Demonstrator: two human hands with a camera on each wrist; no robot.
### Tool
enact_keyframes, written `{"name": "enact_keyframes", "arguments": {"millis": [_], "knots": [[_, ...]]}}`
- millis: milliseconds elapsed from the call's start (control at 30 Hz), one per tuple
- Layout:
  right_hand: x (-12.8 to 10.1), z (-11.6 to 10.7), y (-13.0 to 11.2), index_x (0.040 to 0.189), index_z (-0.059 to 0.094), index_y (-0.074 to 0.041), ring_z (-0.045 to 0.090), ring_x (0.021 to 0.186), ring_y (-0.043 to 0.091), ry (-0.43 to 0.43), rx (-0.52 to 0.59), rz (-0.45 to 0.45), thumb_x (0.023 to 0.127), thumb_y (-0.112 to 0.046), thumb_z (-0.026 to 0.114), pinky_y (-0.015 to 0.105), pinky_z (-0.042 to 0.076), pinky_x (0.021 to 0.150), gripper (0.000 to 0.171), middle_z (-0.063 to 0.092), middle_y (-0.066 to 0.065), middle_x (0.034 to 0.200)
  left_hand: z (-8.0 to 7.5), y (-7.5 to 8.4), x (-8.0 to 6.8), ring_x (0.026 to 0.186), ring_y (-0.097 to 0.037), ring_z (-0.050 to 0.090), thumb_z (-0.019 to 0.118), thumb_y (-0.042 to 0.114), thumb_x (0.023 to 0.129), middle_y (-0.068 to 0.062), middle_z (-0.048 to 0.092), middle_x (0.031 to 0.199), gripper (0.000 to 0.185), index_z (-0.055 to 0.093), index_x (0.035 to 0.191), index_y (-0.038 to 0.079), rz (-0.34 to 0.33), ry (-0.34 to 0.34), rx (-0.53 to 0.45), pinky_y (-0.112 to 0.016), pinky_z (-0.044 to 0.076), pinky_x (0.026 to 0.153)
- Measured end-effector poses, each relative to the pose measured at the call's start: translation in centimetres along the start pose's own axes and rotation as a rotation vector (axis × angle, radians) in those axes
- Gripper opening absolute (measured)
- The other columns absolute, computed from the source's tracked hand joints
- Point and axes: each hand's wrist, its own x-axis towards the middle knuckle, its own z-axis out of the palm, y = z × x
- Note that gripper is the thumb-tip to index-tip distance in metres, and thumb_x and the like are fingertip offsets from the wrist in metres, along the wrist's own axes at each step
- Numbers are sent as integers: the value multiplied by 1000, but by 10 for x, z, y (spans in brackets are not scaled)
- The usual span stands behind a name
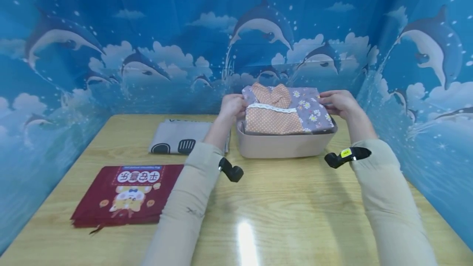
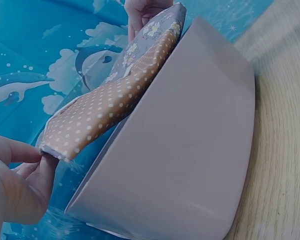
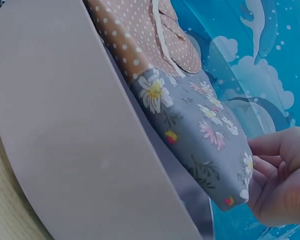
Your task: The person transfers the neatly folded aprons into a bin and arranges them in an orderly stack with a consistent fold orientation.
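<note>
A folded floral cloth (image 1: 312,102), grey-purple with daisies, lies over the opening of a beige storage bin (image 1: 286,146). It carries a brown polka-dot panel, white lace trim and a bow. My left hand (image 1: 233,106) pinches its left edge; in the left wrist view, thumb and fingers meet at the corner of the polka-dot part (image 2: 95,115). At the opposite edge my right hand (image 1: 339,102) holds the cloth between thumb and fingers, also seen in the right wrist view, where the floral end (image 3: 205,145) tilts above the bin's rim. The bin's inside is mostly hidden.
Left of the bin lies a folded light grey cloth (image 1: 173,138) with dark prints, partly behind my left arm. Nearer sits a folded maroon cloth (image 1: 96,188) with a cartoon animal. A blue dolphin-print curtain (image 1: 177,19) encloses the wooden table (image 1: 288,216) at back and sides.
</note>
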Motion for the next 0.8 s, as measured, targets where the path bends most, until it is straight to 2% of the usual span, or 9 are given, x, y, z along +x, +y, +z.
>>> {"name": "enact_keyframes", "arguments": {"millis": [133, 267, 433, 567, 667, 733, 800], "knots": [[2, 4, 3, 141, 38, -3, 58, 72, 2, 23, -49, -14, 93, -13, 54, 19, 52, 68, 51, 49, 11, 122, 0, -2, 1, 101, -23, 60, 55, -3, 87, -12, 56, 125, 46, 51, 132, 4, 16, 15, 24, -26, 53, 74], [2, 7, 5, 141, 39, -6, 57, 80, 6, 43, -78, -6, 94, -16, 53, 21, 51, 70, 50, 49, 11, 126, 1, -4, 3, 94, -20, 60, 53, -2, 87, -11, 58, 121, 44, 51, 131, 4, 26, 21, 53, -25, 52, 68], [1, 6, 7, 140, 39, -5, 58, 79, 5, 50, -63, -9, 95, -15, 51, 22, 52, 72, 48, 51, 10, 123, 1, -3, 2, 94, -20, 61, 53, 0, 88, -11, 58, 119, 43, 52, 130, 4, 24, 31, 109, -28, 53, 72], [-1, 2, 10, 138, 41, 0, 61, 77, 3, 70, -50, -49, 96, -14, 47, 22, 53, 74, 44, 56, 9, 113, -1, 1, -1, 110, -23, 54, 52, 5, 90, -10, 54, 127, 41, 51, 131, 5, 63, 40, 371, -34, 50, 85], [-3, 0, 13, 137, 41, 3, 61, 92, 12, 67, -83, -93, 98, -17, 43, 28, 52, 82, 44, 56, 15, 118, -2, 6, -5, 121, -27, 45, 51, 9, 90, -10, 48, 134, 44, 47, 133, 5, 133, 28, 583, -38, 45, 94], [-5, -1, 13, 137, 40, 4, 55, 107, 22, 46, -123, -123, 99, -21, 39, 34, 49, 89, 45, 51, 20, 124, -2, 9, -8, 122, -28, 44, 50, 10, 90, -11, 47, 135, 45, 46, 134, 4, 179, 5, 652, -39, 43, 96], [-7, 0, 13, 137, 39, 4, 46, 117, 31, 16, -171, -154, 99, -23, 38, 40, 44, 95, 47, 45, 25, 131, -1, 9, -10, 115, -28, 49, 50, 12, 89, -12, 49, 133, 44, 47, 133, 3, 212, -16, 687, -39, 44, 94]]}}
